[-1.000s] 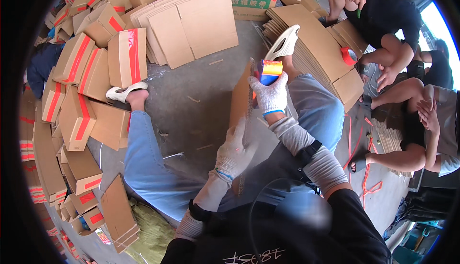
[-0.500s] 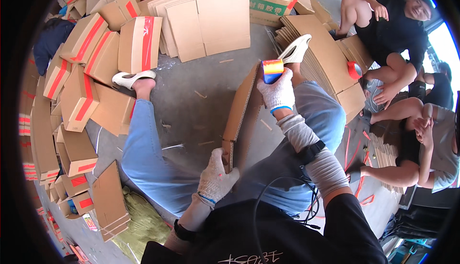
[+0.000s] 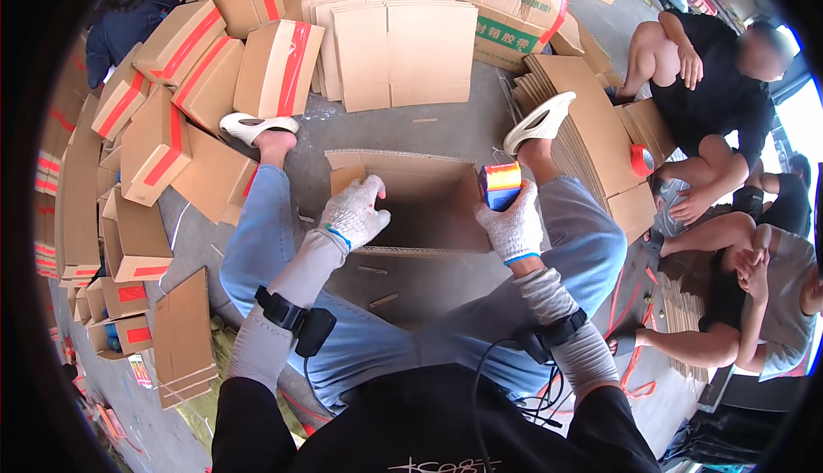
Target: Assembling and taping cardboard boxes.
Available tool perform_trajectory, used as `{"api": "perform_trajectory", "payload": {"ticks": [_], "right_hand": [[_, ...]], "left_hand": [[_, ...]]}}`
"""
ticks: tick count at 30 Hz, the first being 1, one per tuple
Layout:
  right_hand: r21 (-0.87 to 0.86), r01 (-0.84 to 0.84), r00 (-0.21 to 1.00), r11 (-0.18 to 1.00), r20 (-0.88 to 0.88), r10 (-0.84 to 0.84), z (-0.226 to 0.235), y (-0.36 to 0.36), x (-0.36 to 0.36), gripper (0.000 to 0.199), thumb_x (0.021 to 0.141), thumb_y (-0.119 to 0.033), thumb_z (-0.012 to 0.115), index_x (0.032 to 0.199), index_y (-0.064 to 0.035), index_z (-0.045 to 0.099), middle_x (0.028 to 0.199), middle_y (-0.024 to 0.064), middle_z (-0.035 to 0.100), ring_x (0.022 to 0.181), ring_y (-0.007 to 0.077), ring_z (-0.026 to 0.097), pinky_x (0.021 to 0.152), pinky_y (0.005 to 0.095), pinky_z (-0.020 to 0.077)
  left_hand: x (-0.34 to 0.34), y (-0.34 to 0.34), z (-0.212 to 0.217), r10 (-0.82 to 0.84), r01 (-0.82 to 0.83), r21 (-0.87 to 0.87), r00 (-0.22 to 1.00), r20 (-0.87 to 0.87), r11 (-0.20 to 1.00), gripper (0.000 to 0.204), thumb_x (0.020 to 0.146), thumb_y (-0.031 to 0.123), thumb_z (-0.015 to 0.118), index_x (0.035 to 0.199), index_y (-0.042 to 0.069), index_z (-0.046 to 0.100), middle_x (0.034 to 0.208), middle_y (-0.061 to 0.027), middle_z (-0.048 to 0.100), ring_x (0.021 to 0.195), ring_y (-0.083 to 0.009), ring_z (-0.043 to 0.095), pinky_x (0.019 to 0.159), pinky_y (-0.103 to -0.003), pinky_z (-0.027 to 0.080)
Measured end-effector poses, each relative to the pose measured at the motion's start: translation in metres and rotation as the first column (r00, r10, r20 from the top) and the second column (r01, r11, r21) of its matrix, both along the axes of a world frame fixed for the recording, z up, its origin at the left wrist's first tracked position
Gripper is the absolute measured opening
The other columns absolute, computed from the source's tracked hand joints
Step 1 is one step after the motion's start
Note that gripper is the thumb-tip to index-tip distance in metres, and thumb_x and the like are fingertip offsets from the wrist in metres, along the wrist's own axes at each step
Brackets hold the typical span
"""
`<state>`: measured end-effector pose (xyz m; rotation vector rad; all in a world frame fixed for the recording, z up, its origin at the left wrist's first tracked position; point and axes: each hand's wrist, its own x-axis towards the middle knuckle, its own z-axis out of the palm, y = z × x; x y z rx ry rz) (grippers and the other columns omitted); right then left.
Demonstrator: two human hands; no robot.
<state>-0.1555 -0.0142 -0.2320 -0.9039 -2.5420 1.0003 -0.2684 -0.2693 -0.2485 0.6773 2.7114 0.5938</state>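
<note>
A cardboard box (image 3: 416,167), opened out into a four-sided shape, stands on the floor between my legs. My left hand (image 3: 353,214), in a white knit glove, is over its left side, fingers partly curled and thumb apart, with nothing seen in them. My right hand (image 3: 517,226), gloved the same way, grips a small blue, yellow and red block-shaped object (image 3: 501,186) at the box's right side. The kind of object does not show. Whether either hand touches the cardboard is hard to tell.
Cartons with red tape (image 3: 279,70) are piled on the left. Flat cardboard sheets (image 3: 429,53) lean ahead, and another stack (image 3: 591,121) lies beyond my right foot. Two people (image 3: 716,87) sit at the right, near a red tape roll (image 3: 641,160). A cable hangs by my right forearm.
The cardboard, half folded and upright before, is now spread into a box shape. My left hand has moved up and off its near edge; my right hand, still gripping the block, has come lower.
</note>
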Motion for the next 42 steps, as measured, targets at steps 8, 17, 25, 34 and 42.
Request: {"api": "perform_trajectory", "payload": {"ticks": [8, 17, 25, 34, 42], "right_hand": [[-0.077, -0.585, 0.791, 0.807, -0.273, 0.548, 0.071, 0.083, 0.018, 0.075, 0.066, -0.028, 0.091, 0.129, -0.0075, 0.055, 0.113, 0.0112, 0.067, 0.099, 0.0258, 0.068, 0.090, 0.0357, 0.0539], [-0.037, -0.833, 0.547, 0.552, -0.204, 0.812, -0.001, -0.006, -0.070, 0.077, 0.071, -0.038, 0.087, 0.134, -0.0090, 0.052, 0.112, 0.0216, 0.068, 0.104, 0.0415, 0.067, 0.090, 0.0456, 0.0553], [-0.137, -0.713, 0.695, 0.688, -0.269, 0.667, 0.040, 0.058, -0.035, 0.078, 0.069, -0.038, 0.089, 0.132, -0.0080, 0.053, 0.109, 0.0160, 0.069, 0.098, 0.0314, 0.070, 0.087, 0.0403, 0.0559], [-0.127, -0.842, 0.540, 0.525, -0.164, 0.826, 0.002, 0.027, -0.035, 0.077, 0.068, -0.036, 0.090, 0.130, -0.0085, 0.053, 0.111, 0.0179, 0.068, 0.099, 0.0371, 0.069, 0.086, 0.0447, 0.0571], [0.100, -0.861, 0.506, 0.499, 0.072, 0.859, 0.024, 0.042, -0.023, 0.079, 0.060, -0.040, 0.095, 0.124, -0.0085, 0.060, 0.108, 0.0142, 0.070, 0.096, 0.0364, 0.070, 0.083, 0.0430, 0.0569]], "left_hand": [[0.042, -0.029, 0.043, -0.268, 0.285, -0.155, 0.956, 0.123, 0.946, 0.079, 0.084, 0.075, 0.059, 0.125, 0.007, 0.064, 0.122, -0.0224, 0.060, 0.116, -0.0399, 0.062, 0.097, -0.049, 0.052], [0.018, -0.032, 0.012, -0.275, 0.247, -0.208, 0.954, -0.119, 0.946, 0.064, 0.080, 0.073, 0.063, 0.078, 0.010, 0.070, 0.067, -0.0153, 0.067, 0.066, -0.0344, 0.069, 0.064, -0.051, 0.052], [-0.029, -0.003, -0.044, -0.448, 0.424, -0.145, 0.851, -0.274, 0.894, 0.026, 0.089, 0.036, 0.065, 0.085, 0.010, 0.065, 0.077, -0.0124, 0.065, 0.077, -0.0343, 0.067, 0.068, -0.050, 0.049], [-0.032, -0.016, -0.020, -0.048, -0.004, -0.104, 0.868, -0.495, 0.995, 0.073, 0.092, 0.027, 0.062, 0.155, 0.002, 0.035, 0.165, -0.0175, 0.027, 0.152, -0.0376, 0.025, 0.124, -0.054, 0.017], [0.024, 0.000, -0.028, -0.157, 0.105, -0.145, 0.893, -0.422, 0.984, 0.071, 0.095, 0.042, 0.056, 0.152, 0.002, 0.041, 0.161, -0.0130, 0.037, 0.150, -0.0276, 0.031, 0.123, -0.047, 0.020]]}}
